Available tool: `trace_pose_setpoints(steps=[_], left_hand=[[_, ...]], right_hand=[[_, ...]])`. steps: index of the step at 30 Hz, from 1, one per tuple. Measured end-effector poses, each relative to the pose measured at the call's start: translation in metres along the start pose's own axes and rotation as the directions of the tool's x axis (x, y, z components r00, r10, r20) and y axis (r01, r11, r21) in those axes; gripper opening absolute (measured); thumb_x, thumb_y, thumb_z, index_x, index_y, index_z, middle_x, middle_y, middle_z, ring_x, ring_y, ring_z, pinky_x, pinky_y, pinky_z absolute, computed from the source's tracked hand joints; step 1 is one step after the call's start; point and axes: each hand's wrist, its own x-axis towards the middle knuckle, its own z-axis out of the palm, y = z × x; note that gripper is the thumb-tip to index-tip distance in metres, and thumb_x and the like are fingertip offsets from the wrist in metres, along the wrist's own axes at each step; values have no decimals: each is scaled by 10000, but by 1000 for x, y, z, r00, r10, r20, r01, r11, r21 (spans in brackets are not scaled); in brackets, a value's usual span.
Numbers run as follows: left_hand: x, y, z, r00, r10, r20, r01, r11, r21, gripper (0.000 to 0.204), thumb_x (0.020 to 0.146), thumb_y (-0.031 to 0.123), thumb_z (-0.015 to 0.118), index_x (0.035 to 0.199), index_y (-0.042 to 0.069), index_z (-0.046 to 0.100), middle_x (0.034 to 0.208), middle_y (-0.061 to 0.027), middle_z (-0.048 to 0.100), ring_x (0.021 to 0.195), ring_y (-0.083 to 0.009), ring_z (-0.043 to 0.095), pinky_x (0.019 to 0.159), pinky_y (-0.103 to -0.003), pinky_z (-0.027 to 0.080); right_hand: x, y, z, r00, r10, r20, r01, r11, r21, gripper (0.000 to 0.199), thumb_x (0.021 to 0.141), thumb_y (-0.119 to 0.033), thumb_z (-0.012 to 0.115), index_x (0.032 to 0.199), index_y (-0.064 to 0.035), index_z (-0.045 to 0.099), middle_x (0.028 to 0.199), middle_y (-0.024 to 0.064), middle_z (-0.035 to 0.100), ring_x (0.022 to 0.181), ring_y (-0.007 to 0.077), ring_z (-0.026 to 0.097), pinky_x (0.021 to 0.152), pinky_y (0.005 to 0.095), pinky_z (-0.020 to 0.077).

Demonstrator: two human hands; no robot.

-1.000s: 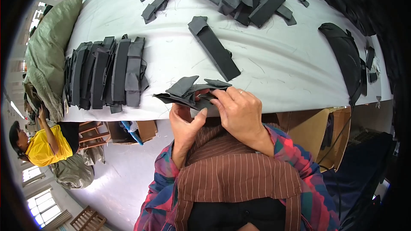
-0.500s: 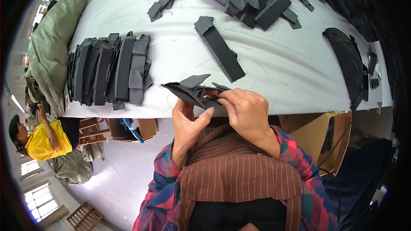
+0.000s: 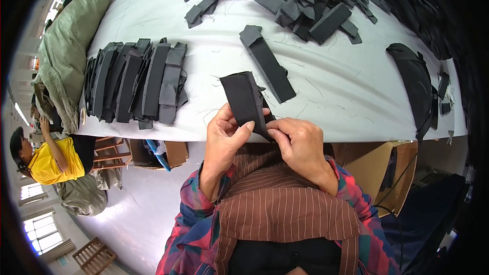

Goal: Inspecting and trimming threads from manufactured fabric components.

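Observation:
Between my hands, over the table's near edge, is a folded black fabric strip [image 3: 241,98], tilted with its wide end pointing away from me. My left hand [image 3: 225,135] grips its left side, thumb on top and fingers underneath. My right hand [image 3: 298,142] pinches its lower right edge between thumb and fingers. Just beyond lies another dark fabric strip [image 3: 268,63], flat on the white table covering. To the left, several folded strips [image 3: 133,84] stand packed side by side in a row.
A loose heap of dark fabric strips [image 3: 305,0] covers the far middle. A black curved fabric piece [image 3: 411,86] lies at the right. A green cloth bundle [image 3: 71,46] edges the table's left. Cardboard boxes [image 3: 364,165] stand below, and a person in yellow [image 3: 56,160] works at the far left.
The strip in my hands has turned, so its broad flat face now shows and its end points up and away. My left thumb has shifted onto that face.

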Motion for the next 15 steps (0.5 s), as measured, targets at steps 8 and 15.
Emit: trace_pose_setpoints(steps=[8, 15], left_hand=[[-3, -4, -6, 999, 47, -17, -49, 993, -105, 346, 676, -50, 448, 991, -42, 589, 1077, -240, 626, 1073, -250, 583, 932, -320, 421], [-11, -15, -14, 996, 67, -63, -74, 991, -110, 467, 592, -47, 428, 1028, -85, 592, 1038, -247, 634, 923, -227, 585, 893, -300, 413]], right_hand=[[2, -1, -3, 998, -60, -33, 57, 994, -97, 96, 775, -143, 657, 853, -89, 672, 675, 58, 591, 631, 254, 586, 574, 368, 402], [0, -6, -4, 988, -140, -64, 125, 973, -192, 129, 746, -115, 688, 867, -88, 653, 678, 50, 542, 634, 245, 559, 579, 354, 383]])
